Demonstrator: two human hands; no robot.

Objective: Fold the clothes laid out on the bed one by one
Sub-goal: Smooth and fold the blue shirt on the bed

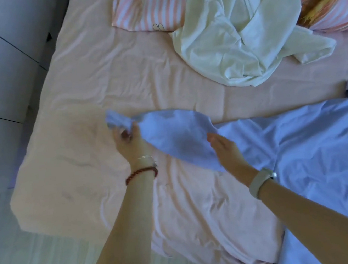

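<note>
Pink bed [89, 80], left hand [127, 140] pinching blue shirt [299, 139]

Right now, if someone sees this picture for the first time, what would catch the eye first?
First the blue shirt, spread over the right side of the pink bed; the left hand pinches its sleeve end while the right hand lies flat on the sleeve. Behind, a crumpled white garment lies near a striped pillow.

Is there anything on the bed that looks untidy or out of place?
Yes. The white garment lies crumpled, partly over the striped pillow. The left hand grips the bunched cuff of the blue shirt; the right hand lies flat on its sleeve.
</note>
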